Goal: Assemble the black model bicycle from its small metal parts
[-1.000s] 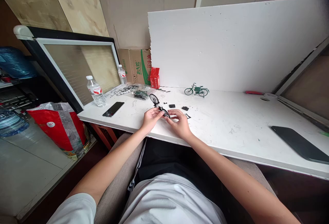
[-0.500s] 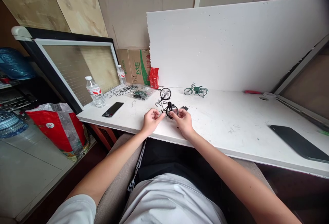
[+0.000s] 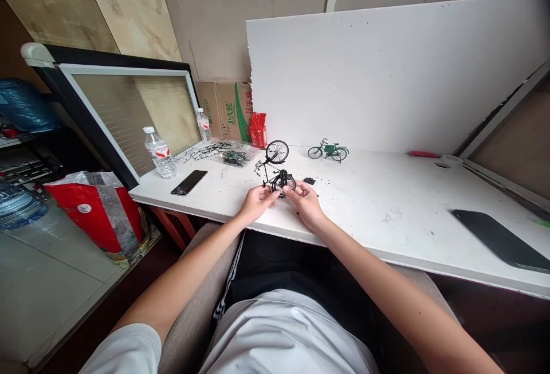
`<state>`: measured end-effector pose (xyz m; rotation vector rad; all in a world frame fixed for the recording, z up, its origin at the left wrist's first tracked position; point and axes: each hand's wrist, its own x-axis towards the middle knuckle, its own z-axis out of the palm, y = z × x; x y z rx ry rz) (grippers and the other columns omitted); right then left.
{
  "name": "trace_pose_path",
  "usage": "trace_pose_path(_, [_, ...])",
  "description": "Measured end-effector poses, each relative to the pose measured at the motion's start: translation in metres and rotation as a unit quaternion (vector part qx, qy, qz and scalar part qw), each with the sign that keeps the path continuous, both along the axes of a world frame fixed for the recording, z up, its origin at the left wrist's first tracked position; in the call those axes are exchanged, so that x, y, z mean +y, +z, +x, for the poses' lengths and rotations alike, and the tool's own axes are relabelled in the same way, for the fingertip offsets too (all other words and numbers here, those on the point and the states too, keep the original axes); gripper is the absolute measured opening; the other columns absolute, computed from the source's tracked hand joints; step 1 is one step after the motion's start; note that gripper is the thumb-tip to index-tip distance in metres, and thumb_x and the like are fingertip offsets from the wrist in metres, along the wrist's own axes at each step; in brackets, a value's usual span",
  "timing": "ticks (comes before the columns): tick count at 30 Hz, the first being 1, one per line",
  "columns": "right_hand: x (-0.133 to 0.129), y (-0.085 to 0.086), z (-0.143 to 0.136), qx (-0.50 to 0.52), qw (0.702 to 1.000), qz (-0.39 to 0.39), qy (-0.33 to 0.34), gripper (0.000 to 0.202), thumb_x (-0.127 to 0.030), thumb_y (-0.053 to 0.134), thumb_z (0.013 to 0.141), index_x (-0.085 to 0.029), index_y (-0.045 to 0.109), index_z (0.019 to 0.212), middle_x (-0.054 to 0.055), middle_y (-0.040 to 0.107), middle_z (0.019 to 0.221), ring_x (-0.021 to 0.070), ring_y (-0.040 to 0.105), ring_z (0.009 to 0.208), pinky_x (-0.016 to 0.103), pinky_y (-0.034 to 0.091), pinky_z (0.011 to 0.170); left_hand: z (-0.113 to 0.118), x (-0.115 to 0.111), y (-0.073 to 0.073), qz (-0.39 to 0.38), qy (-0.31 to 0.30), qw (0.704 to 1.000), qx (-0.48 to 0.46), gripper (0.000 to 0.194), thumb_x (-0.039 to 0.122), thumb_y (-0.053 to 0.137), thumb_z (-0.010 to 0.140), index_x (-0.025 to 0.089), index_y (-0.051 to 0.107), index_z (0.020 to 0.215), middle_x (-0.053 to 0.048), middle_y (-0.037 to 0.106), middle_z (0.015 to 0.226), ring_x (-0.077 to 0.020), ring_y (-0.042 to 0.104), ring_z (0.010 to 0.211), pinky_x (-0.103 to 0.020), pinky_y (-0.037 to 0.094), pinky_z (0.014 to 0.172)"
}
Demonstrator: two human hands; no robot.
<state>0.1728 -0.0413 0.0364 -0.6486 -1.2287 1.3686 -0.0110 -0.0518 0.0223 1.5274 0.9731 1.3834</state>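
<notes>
Just above the table's front edge, a black model bicycle (image 3: pixel 277 152) is held on its side, one wheel pointing away from me and the other close to my fingers. My left hand (image 3: pixel 258 202) pinches the near end of the model from the left. On the right, my right hand (image 3: pixel 304 197) has its thumb and fingers closed on the near wheel. The exact finger contacts are too small to make out. A small black part (image 3: pixel 309 180) lies just beyond my right hand. Farther back stands a green model bicycle (image 3: pixel 330 149).
A phone (image 3: pixel 189 182), bottles (image 3: pixel 160 153) and a plastic bag of parts (image 3: pixel 237 156) are at the left. Behind them are a carton (image 3: pixel 223 111) and a red box (image 3: pixel 258 129). A dark flat object (image 3: pixel 501 239) lies on the white table (image 3: pixel 378 202) at the right.
The black bicycle has tilted and turned slightly, its far wheel now looking larger and higher. My left hand has shifted a little, its fingers now under the near end.
</notes>
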Motion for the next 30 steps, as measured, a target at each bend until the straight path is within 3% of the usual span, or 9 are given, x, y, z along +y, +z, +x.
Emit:
trace_pose_path(8, [-0.003, 0.000, -0.004, -0.088, 0.995, 0.046, -0.014, 0.035, -0.052, 0.086, 0.077, -0.022, 0.069, 0.085, 0.005, 0.075, 0.093, 0.0235, 0.070, 0.093, 0.038, 0.053, 0.092, -0.002, 0.006, -0.004, 0.036, 0.034, 0.998, -0.046, 0.035, 0.048, 0.077, 0.088, 0.014, 0.072, 0.096, -0.012, 0.078, 0.101, -0.0237, 0.074, 0.095, -0.036, 0.058, 0.090])
trace_pose_path(19, [-0.002, 0.001, -0.004, -0.158, 0.983, 0.079, -0.057, 0.035, -0.054, 0.080, 0.078, -0.022, 0.066, 0.078, 0.003, 0.070, 0.083, 0.0210, 0.063, 0.082, 0.034, 0.050, 0.082, 0.002, -0.003, 0.006, 0.023, 0.017, 0.998, -0.058, 0.045, 0.040, 0.087, 0.079, 0.015, 0.071, 0.113, -0.014, 0.076, 0.119, -0.0263, 0.074, 0.105, -0.039, 0.058, 0.097])
trace_pose_path(25, [-0.006, 0.005, -0.005, -0.186, 0.977, 0.090, -0.054, 0.036, -0.055, 0.080, 0.078, -0.022, 0.065, 0.078, 0.002, 0.068, 0.081, 0.0203, 0.061, 0.080, 0.033, 0.052, 0.078, -0.001, -0.001, 0.005, -0.001, 0.023, 0.998, -0.058, 0.044, 0.044, 0.087, 0.078, 0.015, 0.073, 0.108, -0.014, 0.078, 0.113, -0.0249, 0.073, 0.101, -0.035, 0.059, 0.088])
trace_pose_path(30, [-0.008, 0.001, -0.006, -0.188, 0.973, 0.123, -0.051, 0.032, -0.053, 0.073, 0.087, -0.022, 0.068, 0.092, 0.005, 0.073, 0.097, 0.0224, 0.067, 0.091, 0.035, 0.053, 0.083, -0.003, -0.002, 0.006, -0.026, 0.047, 0.997, -0.060, 0.045, 0.049, 0.085, 0.079, 0.015, 0.074, 0.107, -0.012, 0.078, 0.109, -0.0232, 0.072, 0.093, -0.028, 0.055, 0.069])
